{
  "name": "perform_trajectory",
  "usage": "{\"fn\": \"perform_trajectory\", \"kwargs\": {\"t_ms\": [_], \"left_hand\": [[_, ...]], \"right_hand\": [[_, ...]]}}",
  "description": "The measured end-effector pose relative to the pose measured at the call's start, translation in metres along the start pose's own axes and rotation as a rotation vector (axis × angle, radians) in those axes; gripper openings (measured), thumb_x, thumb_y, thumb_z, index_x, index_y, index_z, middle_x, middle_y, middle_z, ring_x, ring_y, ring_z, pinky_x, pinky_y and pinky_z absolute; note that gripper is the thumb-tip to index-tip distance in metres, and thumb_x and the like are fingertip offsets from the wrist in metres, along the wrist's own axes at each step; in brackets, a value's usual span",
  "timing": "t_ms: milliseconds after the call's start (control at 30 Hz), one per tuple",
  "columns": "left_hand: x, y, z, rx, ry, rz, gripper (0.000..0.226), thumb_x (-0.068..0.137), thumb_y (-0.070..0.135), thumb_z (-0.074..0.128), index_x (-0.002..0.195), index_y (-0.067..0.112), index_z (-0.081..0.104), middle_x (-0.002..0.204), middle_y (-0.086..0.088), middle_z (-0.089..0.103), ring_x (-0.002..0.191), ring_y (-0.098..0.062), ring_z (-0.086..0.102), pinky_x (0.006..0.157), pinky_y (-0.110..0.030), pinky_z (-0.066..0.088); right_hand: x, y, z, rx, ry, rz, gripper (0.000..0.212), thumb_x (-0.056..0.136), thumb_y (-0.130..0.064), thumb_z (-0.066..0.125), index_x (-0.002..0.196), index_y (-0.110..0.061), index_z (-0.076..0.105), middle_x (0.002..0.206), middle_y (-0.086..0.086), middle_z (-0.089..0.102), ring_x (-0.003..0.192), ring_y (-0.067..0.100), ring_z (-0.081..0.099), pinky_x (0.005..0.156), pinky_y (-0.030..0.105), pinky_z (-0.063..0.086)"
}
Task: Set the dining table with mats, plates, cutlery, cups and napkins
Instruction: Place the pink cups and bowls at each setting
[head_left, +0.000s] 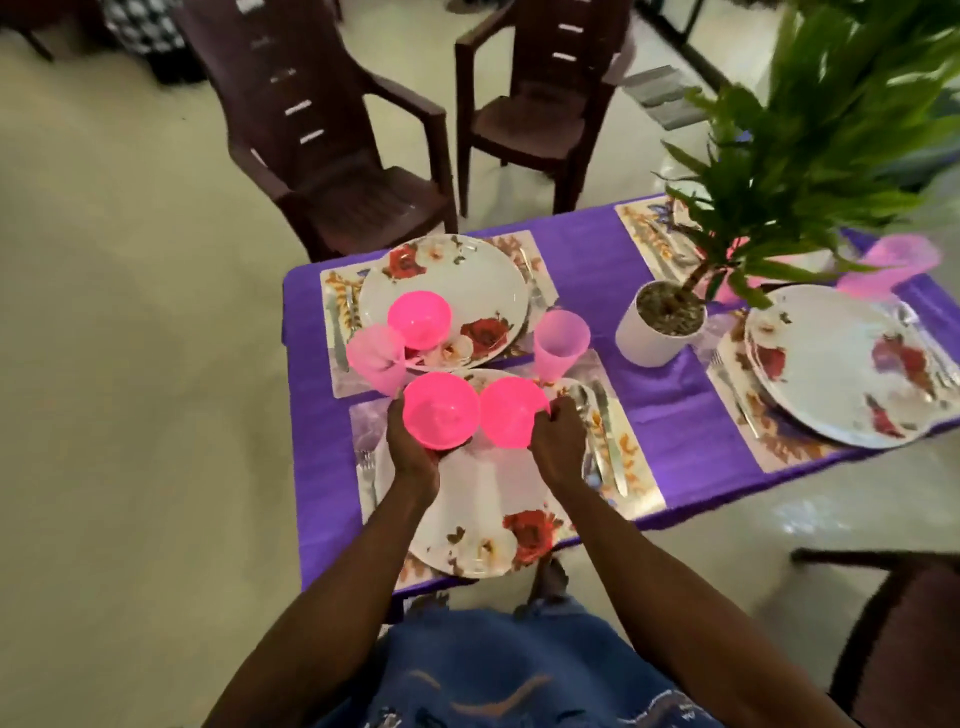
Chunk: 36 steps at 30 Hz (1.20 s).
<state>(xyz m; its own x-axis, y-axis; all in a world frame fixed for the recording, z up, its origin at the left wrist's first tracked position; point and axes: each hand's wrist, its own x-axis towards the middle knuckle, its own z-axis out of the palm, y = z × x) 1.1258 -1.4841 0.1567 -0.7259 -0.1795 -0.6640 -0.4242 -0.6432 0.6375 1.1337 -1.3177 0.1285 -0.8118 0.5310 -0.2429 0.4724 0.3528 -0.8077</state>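
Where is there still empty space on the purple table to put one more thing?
A bare strip of purple cloth lies between the near mat and the right plate's mat. Another lies beyond the plant pot, between the far mats. It is crowded near the hands: bowls, plates and the pink cup.

Bowl (418, 319) on plate (467, 291), left of cup (560, 343)

Three white floral plates: far left (441, 296), near (483, 499), right (841, 364). Three bright pink plastic bowls (420, 318) (440, 410) (511, 413). Two dark brown plastic chairs (322, 130) (540, 98) stand far.
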Motion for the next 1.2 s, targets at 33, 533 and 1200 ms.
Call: {"fn": "perform_trajectory", "kwargs": {"t_ms": [33,533,1200], "left_hand": [[-0.003,-0.004,0.003,-0.016,0.008,0.015,0.031,0.096,0.051,0.046,0.113,0.031,0.062,0.108,-0.004,0.065,0.103,-0.030,0.060,0.072,-0.052,0.056],[-0.025,-0.023,0.001,0.015,0.072,0.030,0.052,0.093,0.054,0.052,0.136,0.025,0.050,0.125,-0.013,0.058,0.113,-0.035,0.057,0.065,-0.050,0.056],[-0.019,-0.030,-0.003,0.034,0.080,0.088,0.044,0.093,0.056,0.051,0.129,0.030,0.054,0.120,-0.008,0.062,0.114,-0.031,0.058,0.087,-0.062,0.052]], "right_hand": [[0.004,0.003,-0.002,-0.005,-0.028,-0.011,0.008,0.089,-0.009,0.049,0.082,-0.008,0.048,0.081,0.013,0.056,0.076,0.030,0.053,0.065,0.036,0.037],[0.032,0.012,-0.018,-0.147,-0.169,-0.087,0.004,0.088,-0.009,0.050,0.089,-0.006,0.053,0.088,0.011,0.058,0.083,0.028,0.057,0.070,0.034,0.043],[0.034,0.023,-0.035,-0.252,0.058,-0.140,0.025,0.097,-0.015,0.041,0.107,-0.009,0.063,0.113,0.009,0.059,0.098,0.027,0.059,0.079,0.034,0.043]]}}
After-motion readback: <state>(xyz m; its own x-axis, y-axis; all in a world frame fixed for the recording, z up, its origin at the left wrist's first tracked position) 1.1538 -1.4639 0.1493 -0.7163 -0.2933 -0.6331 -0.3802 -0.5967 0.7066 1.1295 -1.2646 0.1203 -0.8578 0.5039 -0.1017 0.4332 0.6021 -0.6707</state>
